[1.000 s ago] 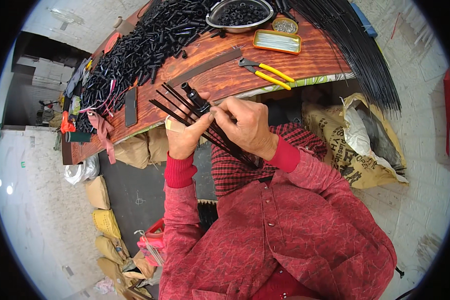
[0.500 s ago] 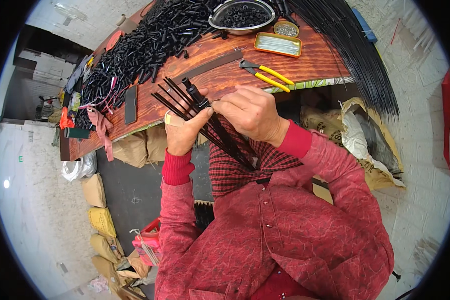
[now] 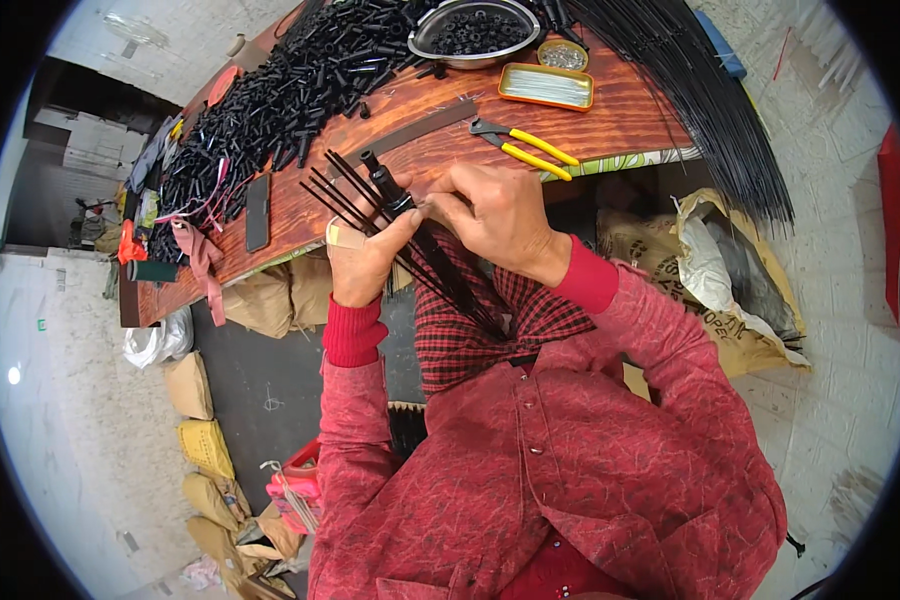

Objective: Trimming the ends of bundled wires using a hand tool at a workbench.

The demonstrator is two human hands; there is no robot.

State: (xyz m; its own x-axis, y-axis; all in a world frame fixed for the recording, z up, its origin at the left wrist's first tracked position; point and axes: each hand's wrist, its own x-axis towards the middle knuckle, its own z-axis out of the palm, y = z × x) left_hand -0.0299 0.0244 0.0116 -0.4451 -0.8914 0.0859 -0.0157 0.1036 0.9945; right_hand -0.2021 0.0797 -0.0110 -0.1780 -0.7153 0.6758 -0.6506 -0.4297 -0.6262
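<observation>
Wooden tabletop [image 3: 610, 125] fills the upper view, and just below its near edge the left hand [image 3: 362, 262] is clenched around a bundle of thin black rods [image 3: 440, 270], while the right hand [image 3: 498, 215] pinches a black tube [image 3: 387, 185] seated on one rod's upper end. Beyond the hands lie yellow-handled pliers [image 3: 526, 148], a shallow orange tin [image 3: 547, 86], a metal bowl [image 3: 475, 28] of black pieces, and a heap of short black tubes [image 3: 280, 95]; long black rods [image 3: 700, 110] fan out at the right.

Red textured button shirt over red ribbed cuffs, checked cloth on lap, bandaged left thumb
</observation>
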